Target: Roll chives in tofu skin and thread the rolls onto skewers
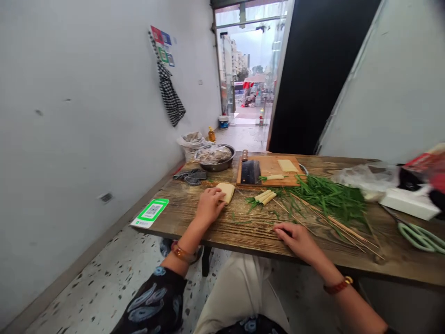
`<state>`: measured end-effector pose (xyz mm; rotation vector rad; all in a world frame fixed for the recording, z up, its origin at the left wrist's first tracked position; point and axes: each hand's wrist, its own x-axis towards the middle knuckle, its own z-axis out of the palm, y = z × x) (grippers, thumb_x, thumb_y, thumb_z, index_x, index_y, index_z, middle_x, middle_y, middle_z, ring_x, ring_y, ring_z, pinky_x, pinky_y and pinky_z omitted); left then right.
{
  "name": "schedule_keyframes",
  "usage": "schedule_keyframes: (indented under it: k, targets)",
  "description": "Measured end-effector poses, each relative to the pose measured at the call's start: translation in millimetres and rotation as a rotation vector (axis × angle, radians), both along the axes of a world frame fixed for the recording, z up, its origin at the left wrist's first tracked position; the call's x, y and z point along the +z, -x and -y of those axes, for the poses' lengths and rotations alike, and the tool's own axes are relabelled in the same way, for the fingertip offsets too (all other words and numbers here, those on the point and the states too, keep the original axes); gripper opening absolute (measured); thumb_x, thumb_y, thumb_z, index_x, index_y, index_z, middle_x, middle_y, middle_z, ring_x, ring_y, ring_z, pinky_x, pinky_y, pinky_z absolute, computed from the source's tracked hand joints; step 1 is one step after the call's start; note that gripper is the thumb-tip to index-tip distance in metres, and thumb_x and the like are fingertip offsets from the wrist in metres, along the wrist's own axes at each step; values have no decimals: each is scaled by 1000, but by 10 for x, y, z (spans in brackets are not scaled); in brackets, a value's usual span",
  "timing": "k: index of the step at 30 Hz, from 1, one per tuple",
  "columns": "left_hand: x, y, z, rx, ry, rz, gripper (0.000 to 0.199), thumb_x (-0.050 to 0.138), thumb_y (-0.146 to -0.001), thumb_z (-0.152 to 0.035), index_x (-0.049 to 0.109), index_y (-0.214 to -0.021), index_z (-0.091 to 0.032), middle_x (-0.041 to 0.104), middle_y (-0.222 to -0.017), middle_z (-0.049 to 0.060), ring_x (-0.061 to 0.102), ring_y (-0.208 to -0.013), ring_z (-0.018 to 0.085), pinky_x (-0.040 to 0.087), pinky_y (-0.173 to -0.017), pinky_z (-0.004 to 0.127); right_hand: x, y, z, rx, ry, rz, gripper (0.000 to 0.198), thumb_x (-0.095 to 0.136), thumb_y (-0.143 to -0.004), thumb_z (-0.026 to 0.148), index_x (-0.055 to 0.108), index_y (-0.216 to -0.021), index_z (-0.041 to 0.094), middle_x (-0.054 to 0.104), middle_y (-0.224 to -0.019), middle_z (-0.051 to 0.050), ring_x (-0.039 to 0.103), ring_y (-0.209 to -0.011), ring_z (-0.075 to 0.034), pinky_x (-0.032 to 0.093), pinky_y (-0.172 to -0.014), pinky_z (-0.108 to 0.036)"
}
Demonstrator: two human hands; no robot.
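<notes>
My left hand (210, 205) is at a small stack of pale yellow tofu sheets (226, 191), its fingers closed at the stack's left edge. My right hand (294, 237) rests by the table's front edge, holding nothing that shows, thumb and forefinger slightly apart. Between and beyond the hands lie several rolled tofu sheets (266, 197) with green leaves poking out of their ends. One more roll (273, 177) and a flat sheet (287, 165) are on the wooden cutting board (271, 163). A heap of green leafy stalks (330, 197) spreads to the right, with thin skewers (342, 225) in front.
A cleaver (250, 171) lies on the board's left side. Behind the stack stand a metal basin (217, 162) with a plastic bag in it and a dark cloth (191, 176). A QR-code card (152, 212) marks the left corner; green-handled scissors (419, 236) and a white box (410, 202) are at right.
</notes>
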<state>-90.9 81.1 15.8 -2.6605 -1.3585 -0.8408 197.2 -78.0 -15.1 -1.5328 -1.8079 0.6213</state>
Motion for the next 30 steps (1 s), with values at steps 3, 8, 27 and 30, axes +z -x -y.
schedule_keyframes:
  k: [3, 8, 27, 30]
  targets:
    - [4, -4, -113, -89, 32, -53, 19, 56, -83, -25, 71, -94, -20, 66, -106, 9, 58, -96, 23, 45, -87, 37, 56, -3, 21, -13, -40, -33, 27, 47, -87, 30, 72, -90, 20, 73, -87, -5, 66, -80, -19, 48, -75, -29]
    - [39, 3, -294, -90, 70, -58, 33, 45, -87, -39, 71, -92, -20, 68, -105, 8, 59, -97, 24, 44, -91, 36, 158, -152, 43, -60, -35, -27, 24, 49, -87, 28, 72, -86, 20, 72, -80, -3, 64, -76, -17, 46, -71, -27]
    - [218, 64, -393, -132, 145, -160, 35, 42, -83, -41, 70, -87, -21, 70, -107, 9, 64, -97, 26, 46, -88, 35, 323, -1561, -15, -504, -106, 188, 27, 50, -84, 33, 74, -91, 21, 74, -89, -4, 65, -79, -19, 44, -70, -26]
    - [255, 26, -397, -81, 180, -125, 35, 43, -80, -44, 69, -86, -21, 71, -105, 8, 65, -94, 25, 47, -84, 32, 302, -1910, 12, -609, -104, 205, 31, 49, -83, 35, 74, -91, 19, 74, -84, -5, 64, -73, -19, 44, -66, -27]
